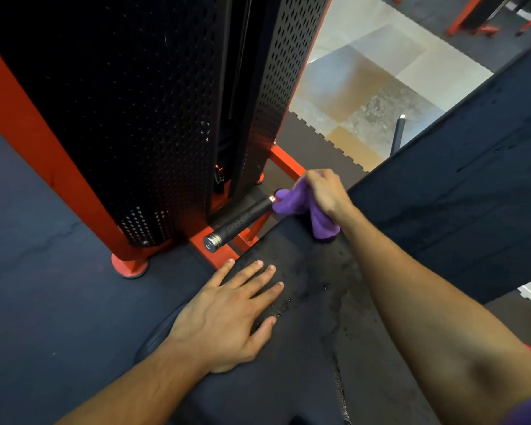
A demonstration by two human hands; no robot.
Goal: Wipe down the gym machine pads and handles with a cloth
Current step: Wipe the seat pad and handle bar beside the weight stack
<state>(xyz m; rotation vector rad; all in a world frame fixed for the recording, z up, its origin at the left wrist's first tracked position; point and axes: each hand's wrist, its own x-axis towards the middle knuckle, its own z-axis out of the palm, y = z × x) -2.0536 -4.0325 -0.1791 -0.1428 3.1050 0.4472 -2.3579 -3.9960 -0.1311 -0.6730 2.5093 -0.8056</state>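
Purple cloth (301, 204), gripped in the right hand (327, 193), meets the far end of the black handle (241, 220) while the open left hand (227, 311) lies flat on the pad (304, 348), so the handle wipe seems underway and next calls for a stroke toward its near cap

The perforated weight-stack housing (154, 102) fills the upper left of the frame. Below it, at centre, lies the handle (239, 220), the cloth (304, 204) at its right end. The seat pad (304, 348) spans the lower centre, another pad (472, 179) at right.
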